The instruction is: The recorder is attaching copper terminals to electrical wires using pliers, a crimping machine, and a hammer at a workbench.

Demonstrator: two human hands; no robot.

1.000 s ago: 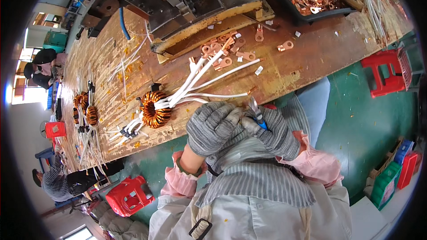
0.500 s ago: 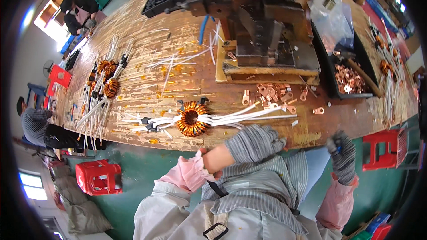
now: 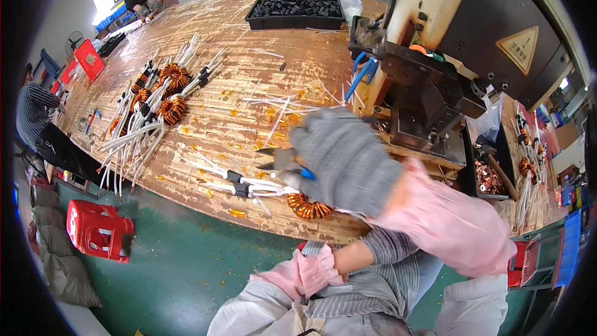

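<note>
Gripping blue-handled pliers [image 3: 286, 161]: right hand [image 3: 345, 163] | left hand [image 3: 393, 246]: fingers hidden, cannot tell | wired coils [image 3: 178, 111] at 10 o'clock, probably for elbow room

Head-worn fisheye view, facing down, close above the workbench [image 3: 217, 121]

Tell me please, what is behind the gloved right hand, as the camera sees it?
Partly behind the right hand is a copper-coloured ring coil: its lower part shows, with white leads reaching out leftward. Its upper part is covered; anything else there cannot be told.
</note>
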